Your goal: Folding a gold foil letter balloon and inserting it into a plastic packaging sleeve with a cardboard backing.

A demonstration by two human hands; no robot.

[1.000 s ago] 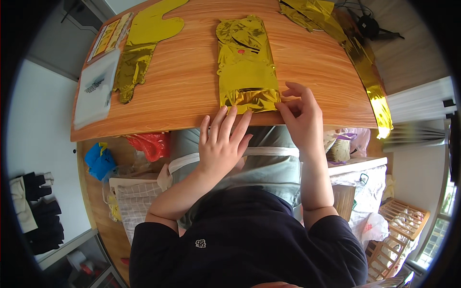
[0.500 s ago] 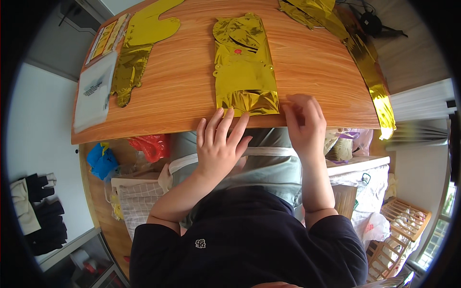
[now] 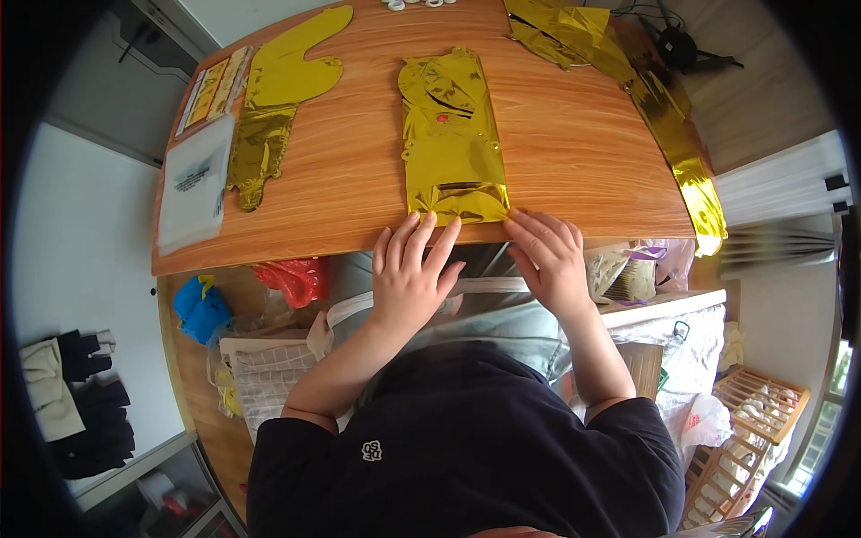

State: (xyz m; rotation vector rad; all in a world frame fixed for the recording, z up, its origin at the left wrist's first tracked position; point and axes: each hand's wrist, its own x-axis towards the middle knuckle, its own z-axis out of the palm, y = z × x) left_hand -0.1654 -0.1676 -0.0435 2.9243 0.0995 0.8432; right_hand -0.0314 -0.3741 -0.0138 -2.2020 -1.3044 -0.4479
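A folded gold foil balloon (image 3: 453,152), flat and shiny with a small red mark, lies lengthwise on the wooden table (image 3: 583,161). Its near end reaches almost to the table's front edge. My left hand (image 3: 413,273) rests its spread fingertips on that near edge, toward the left corner. At the near right corner, my right hand (image 3: 549,260) touches the foil with its fingers stretched out. Whether anything is pinched there is too small to see.
Another gold foil piece (image 3: 269,103) lies at the left, beside a clear plastic bag (image 3: 193,188) and a printed packet (image 3: 213,88). A long gold foil strip (image 3: 668,130) runs along the right side and overhangs the edge. White rings (image 3: 417,4) sit at the far edge.
My right hand has come down and left onto the near right corner of the folded foil. My left hand stays at the near edge. The whole view has shifted slightly.
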